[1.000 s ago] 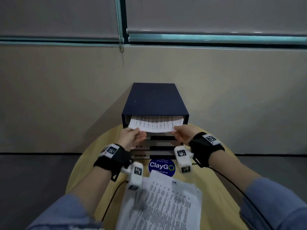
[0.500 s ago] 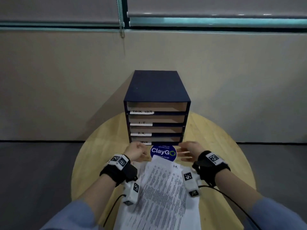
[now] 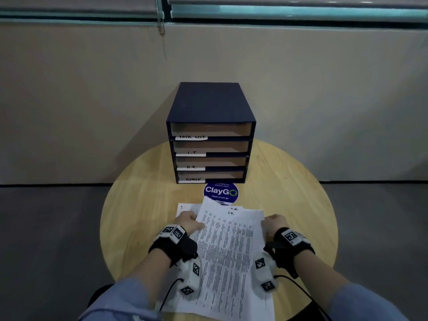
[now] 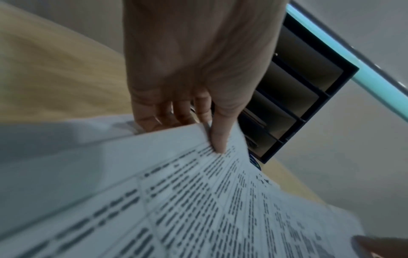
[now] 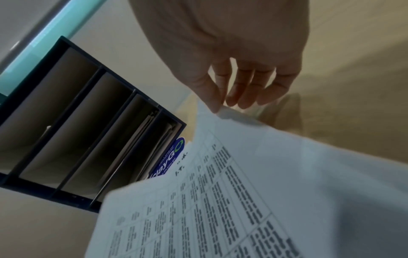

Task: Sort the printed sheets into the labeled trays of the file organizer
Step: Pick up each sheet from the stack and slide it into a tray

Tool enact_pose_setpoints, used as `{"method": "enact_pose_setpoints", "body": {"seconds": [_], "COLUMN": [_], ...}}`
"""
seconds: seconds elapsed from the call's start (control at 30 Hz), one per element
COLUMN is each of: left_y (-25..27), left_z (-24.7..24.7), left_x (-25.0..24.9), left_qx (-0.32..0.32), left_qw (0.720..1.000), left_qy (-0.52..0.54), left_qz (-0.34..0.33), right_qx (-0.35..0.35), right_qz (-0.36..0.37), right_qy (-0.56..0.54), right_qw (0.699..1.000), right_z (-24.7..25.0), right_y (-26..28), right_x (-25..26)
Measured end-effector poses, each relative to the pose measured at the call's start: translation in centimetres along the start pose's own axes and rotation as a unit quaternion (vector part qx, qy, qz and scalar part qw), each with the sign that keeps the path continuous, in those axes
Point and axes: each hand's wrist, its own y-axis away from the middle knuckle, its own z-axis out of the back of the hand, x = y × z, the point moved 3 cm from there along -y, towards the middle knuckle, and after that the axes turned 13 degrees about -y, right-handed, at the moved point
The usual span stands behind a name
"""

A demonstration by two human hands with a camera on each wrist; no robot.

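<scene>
Right now your left hand (image 3: 190,221) pinches the left edge of the top sheet (image 3: 228,242), with the thumb on top and the fingers (image 4: 176,111) curled under it. Your right hand (image 3: 273,224) pinches the right edge the same way. The sheet sits on top of the messy pile of sheets (image 3: 185,208) on the round table (image 3: 289,181), close to you. The file organizer (image 3: 209,105) stands at the far side of the table, past the blue sticker (image 3: 220,192). Its four trays say TASK LIST, I.T., H.R. and ADMIN. The right wrist view shows papers in the two bottom trays. Here is what I think could go wrong. You might pick up two sheets at once, because they lie so close together. Feel for just one. The small word at the top of the sheet is hard to read from here, so look at it well, or the sheet may go in the wrong tray. The paper is thin and bendy too. If you push it in crooked, it could bump the tray edge and fold.
</scene>
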Motion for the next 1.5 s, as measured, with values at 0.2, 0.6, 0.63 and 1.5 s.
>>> {"method": "enact_pose_setpoints", "body": {"seconds": [0.2, 0.6, 0.63, 1.5], "left_y": [-1.1, -1.0, -0.9, -1.0], "left_z": [1.2, 3.9, 4.6, 9.2], "left_x": [2.4, 2.9, 2.6, -2.0], "left_qx": [0.003, -0.022, -0.042, -0.032], "left_qw": [0.996, 0.978, 0.975, 0.936], "left_qy": [0.087, 0.209, 0.218, 0.346], "left_qz": [-0.017, -0.002, -0.003, -0.066], "right_qx": [0.016, 0.178, 0.212, 0.276], "right_qz": [0.017, -0.002, -0.011, 0.051], "right_qy": [-0.109, -0.255, -0.230, -0.076], "right_qw": [0.994, 0.950, 0.950, 0.957], "right_z": [0.3, -0.9, -1.2, -0.8], "right_y": [0.7, 4.6, 5.2, 1.2], "right_x": [1.0, 3.3, 3.2, 12.8]}}
